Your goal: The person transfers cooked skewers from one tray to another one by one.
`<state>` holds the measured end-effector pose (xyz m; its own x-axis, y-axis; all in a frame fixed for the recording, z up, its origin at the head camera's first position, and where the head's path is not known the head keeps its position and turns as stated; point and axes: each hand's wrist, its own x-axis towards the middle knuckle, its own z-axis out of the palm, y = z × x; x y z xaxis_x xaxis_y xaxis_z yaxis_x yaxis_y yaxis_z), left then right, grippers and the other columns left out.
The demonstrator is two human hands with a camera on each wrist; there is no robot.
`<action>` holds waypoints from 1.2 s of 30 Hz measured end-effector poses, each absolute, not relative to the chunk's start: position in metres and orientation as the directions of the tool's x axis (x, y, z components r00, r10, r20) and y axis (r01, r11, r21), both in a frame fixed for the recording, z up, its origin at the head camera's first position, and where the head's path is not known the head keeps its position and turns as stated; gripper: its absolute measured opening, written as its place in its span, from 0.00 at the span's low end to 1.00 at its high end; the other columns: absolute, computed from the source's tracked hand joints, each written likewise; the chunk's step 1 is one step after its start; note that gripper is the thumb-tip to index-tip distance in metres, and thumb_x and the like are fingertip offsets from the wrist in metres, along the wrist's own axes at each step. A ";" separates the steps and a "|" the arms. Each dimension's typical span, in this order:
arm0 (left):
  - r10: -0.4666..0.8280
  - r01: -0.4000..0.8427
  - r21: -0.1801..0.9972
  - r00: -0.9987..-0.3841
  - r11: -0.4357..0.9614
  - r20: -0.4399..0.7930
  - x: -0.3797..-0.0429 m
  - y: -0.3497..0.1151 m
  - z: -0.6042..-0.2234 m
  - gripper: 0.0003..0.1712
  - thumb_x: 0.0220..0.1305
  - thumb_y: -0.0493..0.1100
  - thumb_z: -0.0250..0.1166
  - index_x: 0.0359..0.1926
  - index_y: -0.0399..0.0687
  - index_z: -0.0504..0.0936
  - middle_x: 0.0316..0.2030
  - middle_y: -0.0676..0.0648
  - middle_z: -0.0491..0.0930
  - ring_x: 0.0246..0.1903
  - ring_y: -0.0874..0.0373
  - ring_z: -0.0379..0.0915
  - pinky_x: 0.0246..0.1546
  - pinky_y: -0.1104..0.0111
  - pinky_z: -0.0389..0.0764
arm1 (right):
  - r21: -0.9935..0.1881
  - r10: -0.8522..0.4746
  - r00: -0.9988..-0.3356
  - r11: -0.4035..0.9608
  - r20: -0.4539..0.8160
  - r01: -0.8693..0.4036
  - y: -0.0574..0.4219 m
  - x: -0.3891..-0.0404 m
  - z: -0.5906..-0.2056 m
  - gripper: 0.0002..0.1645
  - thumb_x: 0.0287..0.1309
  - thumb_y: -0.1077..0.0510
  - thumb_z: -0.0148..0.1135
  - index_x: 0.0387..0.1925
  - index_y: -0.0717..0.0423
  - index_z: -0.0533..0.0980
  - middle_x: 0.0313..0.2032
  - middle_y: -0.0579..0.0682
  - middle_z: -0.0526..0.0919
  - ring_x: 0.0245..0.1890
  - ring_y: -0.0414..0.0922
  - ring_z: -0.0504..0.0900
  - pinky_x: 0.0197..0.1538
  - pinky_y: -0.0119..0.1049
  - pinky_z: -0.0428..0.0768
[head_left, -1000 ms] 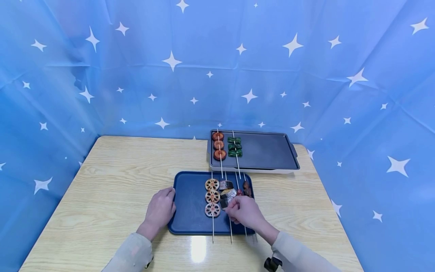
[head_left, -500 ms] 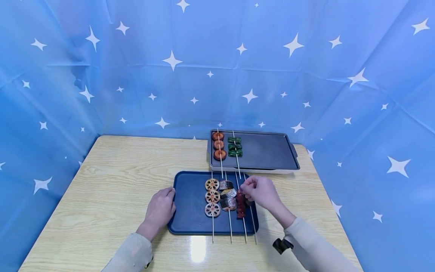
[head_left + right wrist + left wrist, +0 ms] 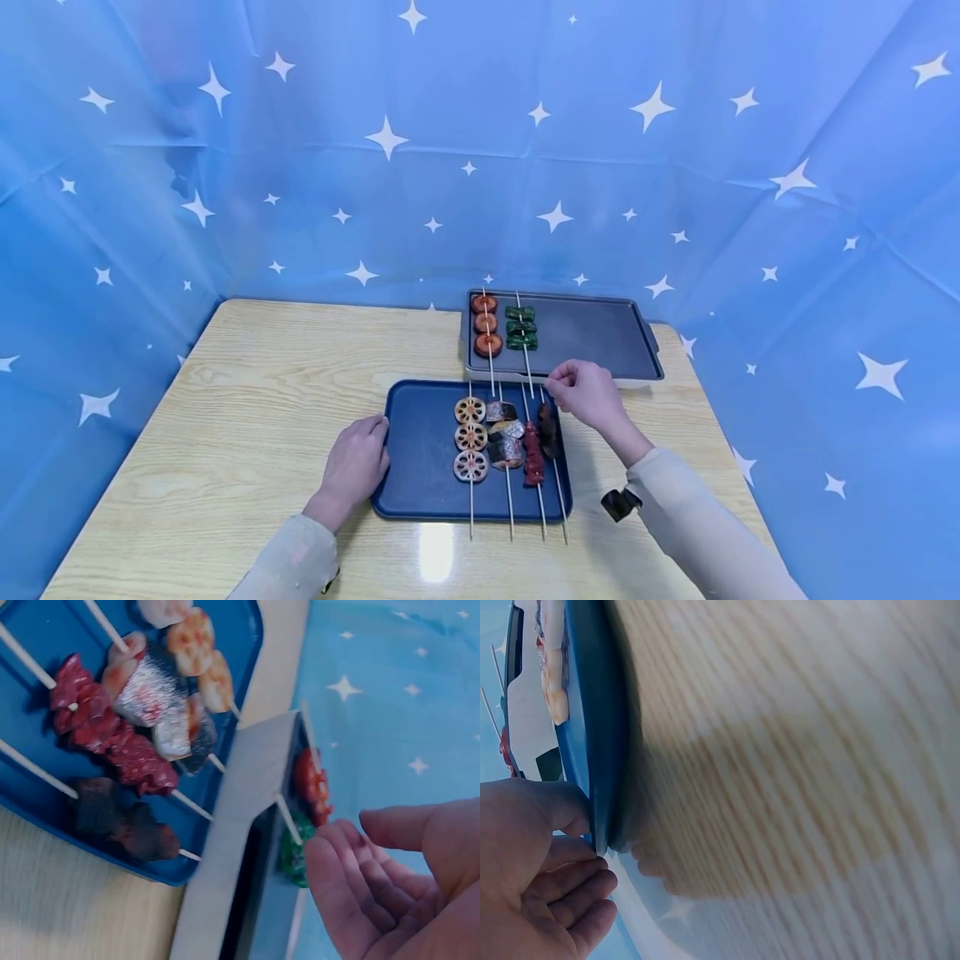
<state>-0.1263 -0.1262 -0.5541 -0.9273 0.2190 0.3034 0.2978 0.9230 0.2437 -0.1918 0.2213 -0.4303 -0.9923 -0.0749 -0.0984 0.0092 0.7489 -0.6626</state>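
Note:
A blue tray (image 3: 420, 450) lies on the table with skewers side by side: lotus root slices (image 3: 471, 437), silvery-skinned fish (image 3: 506, 450), red meat (image 3: 533, 454) and, at the right edge, dark brown pieces (image 3: 549, 431). My left hand (image 3: 355, 458) pinches the tray's left rim, thumb above and fingers below in the left wrist view. Over the tray's far right corner, close to the griddle's front, is my right hand (image 3: 588, 396). In the right wrist view its thumb (image 3: 394, 827) stands apart from the loosely bent fingers, with nothing between them.
Behind the tray sits a dark rectangular griddle (image 3: 592, 333) with raised edges. On its left side lie a skewer of reddish-brown rounds (image 3: 486, 323) and one of green pieces (image 3: 521, 327), their sticks reaching over the front edge. A blue starred cloth (image 3: 480, 150) hangs behind the wooden table (image 3: 262, 392).
From the red meat skewer, my right hand has moved up and right to the tray's far corner, leaving the red meat and dark skewers in full view. My left hand has stayed at the rim.

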 end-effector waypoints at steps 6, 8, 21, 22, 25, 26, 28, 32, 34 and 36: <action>0.218 0.297 0.244 -0.927 0.923 0.304 -0.126 -0.125 -0.553 0.22 0.54 0.35 0.66 0.51 0.30 0.81 0.51 0.36 0.81 0.50 0.42 0.79 0.55 0.54 0.80 | -0.662 -0.046 -0.988 0.746 -0.148 0.064 0.218 -0.197 -0.444 0.09 0.62 0.56 0.62 0.34 0.58 0.81 0.31 0.59 0.87 0.25 0.46 0.86 0.25 0.32 0.83; 0.219 0.298 0.242 -0.927 0.923 0.305 -0.126 -0.125 -0.552 0.22 0.54 0.35 0.66 0.51 0.30 0.81 0.51 0.36 0.81 0.50 0.42 0.79 0.55 0.54 0.80 | -0.667 -0.036 -0.988 0.741 -0.151 0.075 0.217 -0.199 -0.447 0.09 0.62 0.56 0.62 0.34 0.59 0.81 0.30 0.59 0.87 0.25 0.48 0.86 0.26 0.33 0.84; 0.222 0.301 0.240 -0.925 0.923 0.309 -0.126 -0.125 -0.554 0.22 0.53 0.35 0.66 0.51 0.30 0.81 0.50 0.36 0.81 0.50 0.42 0.79 0.54 0.54 0.81 | -0.699 0.004 -0.979 0.699 -0.206 0.150 0.205 -0.202 -0.462 0.12 0.63 0.54 0.62 0.33 0.61 0.82 0.29 0.58 0.87 0.26 0.49 0.88 0.30 0.41 0.88; 0.222 0.301 0.239 -0.925 0.923 0.309 -0.126 -0.126 -0.554 0.22 0.53 0.35 0.66 0.51 0.30 0.81 0.50 0.36 0.81 0.50 0.42 0.79 0.54 0.54 0.81 | -0.697 0.005 -0.979 0.702 -0.204 0.149 0.204 -0.202 -0.463 0.12 0.63 0.54 0.62 0.33 0.60 0.82 0.29 0.58 0.87 0.25 0.49 0.87 0.30 0.40 0.88; 0.223 0.302 0.235 -0.924 0.924 0.312 -0.126 -0.126 -0.555 0.23 0.52 0.35 0.67 0.51 0.30 0.81 0.50 0.36 0.81 0.49 0.42 0.79 0.54 0.54 0.81 | -0.692 0.005 -0.980 0.707 -0.198 0.144 0.202 -0.202 -0.463 0.12 0.62 0.54 0.62 0.32 0.60 0.82 0.29 0.59 0.87 0.25 0.48 0.87 0.29 0.38 0.87; 0.222 0.303 0.235 -0.923 0.924 0.315 -0.126 -0.126 -0.555 0.23 0.52 0.35 0.67 0.51 0.30 0.81 0.50 0.36 0.82 0.49 0.42 0.79 0.54 0.54 0.81 | -0.694 0.005 -0.980 0.705 -0.199 0.145 0.202 -0.202 -0.464 0.12 0.62 0.54 0.62 0.32 0.60 0.82 0.30 0.59 0.87 0.25 0.48 0.87 0.29 0.38 0.87; 0.221 0.303 0.235 -0.922 0.924 0.319 -0.126 -0.126 -0.555 0.23 0.52 0.35 0.67 0.50 0.30 0.82 0.50 0.36 0.82 0.49 0.42 0.79 0.54 0.54 0.81 | -0.695 0.004 -0.980 0.704 -0.200 0.144 0.201 -0.203 -0.464 0.12 0.63 0.55 0.62 0.32 0.61 0.82 0.30 0.60 0.87 0.26 0.49 0.87 0.29 0.38 0.87; 0.217 0.300 0.240 -0.923 0.923 0.317 -0.126 -0.125 -0.555 0.23 0.52 0.35 0.67 0.50 0.30 0.82 0.50 0.36 0.82 0.49 0.42 0.79 0.53 0.54 0.81 | -0.693 0.007 -0.980 0.706 -0.200 0.147 0.200 -0.205 -0.467 0.12 0.63 0.56 0.61 0.34 0.63 0.82 0.29 0.58 0.87 0.26 0.49 0.88 0.30 0.39 0.88; 0.215 0.297 0.242 -0.925 0.924 0.313 -0.126 -0.125 -0.555 0.23 0.52 0.35 0.67 0.50 0.30 0.81 0.50 0.36 0.82 0.49 0.42 0.79 0.53 0.54 0.81 | -0.680 0.013 -0.980 0.718 -0.200 0.149 0.199 -0.206 -0.468 0.12 0.63 0.57 0.61 0.34 0.63 0.82 0.27 0.55 0.87 0.25 0.48 0.87 0.29 0.37 0.87; 0.215 0.295 0.240 -0.926 0.925 0.309 -0.126 -0.125 -0.555 0.23 0.52 0.35 0.67 0.51 0.30 0.81 0.50 0.36 0.82 0.49 0.42 0.79 0.53 0.54 0.81 | -0.672 0.017 -0.979 0.725 -0.201 0.151 0.197 -0.207 -0.469 0.12 0.63 0.57 0.60 0.34 0.63 0.83 0.25 0.53 0.87 0.25 0.47 0.87 0.29 0.37 0.87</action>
<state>-0.1262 -0.1248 -0.5546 -0.9262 0.2154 0.3094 0.2953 0.9247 0.2402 -0.2072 0.1973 -0.4695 -0.9794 0.0175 -0.2013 0.1511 0.7247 -0.6723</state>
